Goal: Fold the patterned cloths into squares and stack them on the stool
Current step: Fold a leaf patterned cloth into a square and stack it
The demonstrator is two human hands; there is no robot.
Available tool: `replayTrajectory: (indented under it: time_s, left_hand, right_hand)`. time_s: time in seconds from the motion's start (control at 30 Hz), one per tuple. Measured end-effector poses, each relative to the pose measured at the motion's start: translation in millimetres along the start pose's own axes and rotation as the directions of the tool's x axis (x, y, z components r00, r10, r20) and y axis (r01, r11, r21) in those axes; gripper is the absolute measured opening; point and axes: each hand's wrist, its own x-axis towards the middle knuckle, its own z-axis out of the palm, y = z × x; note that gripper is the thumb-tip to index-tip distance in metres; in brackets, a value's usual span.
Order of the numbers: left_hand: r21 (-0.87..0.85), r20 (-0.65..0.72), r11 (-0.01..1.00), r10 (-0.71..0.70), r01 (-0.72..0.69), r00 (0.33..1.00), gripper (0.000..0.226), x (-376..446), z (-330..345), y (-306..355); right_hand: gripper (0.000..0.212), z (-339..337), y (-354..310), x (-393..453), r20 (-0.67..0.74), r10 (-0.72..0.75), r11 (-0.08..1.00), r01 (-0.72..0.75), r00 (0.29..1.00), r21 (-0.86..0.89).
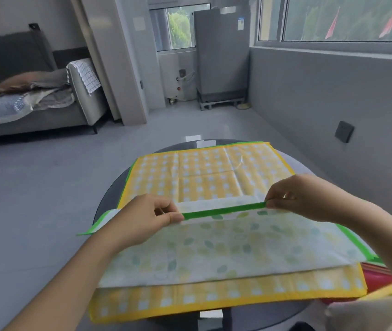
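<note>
A leaf-print cloth [226, 247] with a green border is lifted at the frame's centre by its folded green edge, pinched between the curled fingers of the left hand [149, 218] and the right hand [295, 197]. Beneath it, a yellow checked cloth [204, 175] is spread flat on a round dark surface [109, 199].

Green-edged leaf cloth [226, 247] half-folded atop flat yellow check cloth [204, 173].
</note>
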Motion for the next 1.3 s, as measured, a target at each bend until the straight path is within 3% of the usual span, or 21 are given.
replayTrajectory:
  time_s: [0.23, 0.53, 0.9, 1.17, 1.3]
  left_hand:
    - [0.001, 0.253, 0.996, -0.082, 0.084, 0.964, 0.018, -12, 17, -16]
    - [0.021, 0.387, 0.990, -0.138, 0.141, 0.912, 0.012, -16, 27, -25]
    - [0.073, 0.408, 0.985, -0.172, 0.156, 0.897, 0.013, -16, 28, -23]
    - [0.202, 0.410, 0.972, -0.194, 0.119, 0.891, 0.027, -5, 34, -17]
    - [0.198, 0.269, 0.978, -0.113, 0.060, 0.956, 0.028, 4, 47, -8]
  right_hand:
    - [0.016, 23, 5, -13, 0.235, 0.008, 1.000, -0.014, 0.972, 0.024]
    - [0.008, 45, 8, -19, 0.388, 0.013, 0.997, -0.039, 0.922, 0.059]
    - [0.024, 47, 8, -18, 0.498, 0.017, 0.988, -0.090, 0.867, 0.124]
    - [0.010, 51, 4, -19, 0.489, 0.003, 0.989, -0.075, 0.873, 0.128]
    - [0.010, 51, 3, -19, 0.497, 0.010, 0.990, -0.079, 0.868, 0.118]
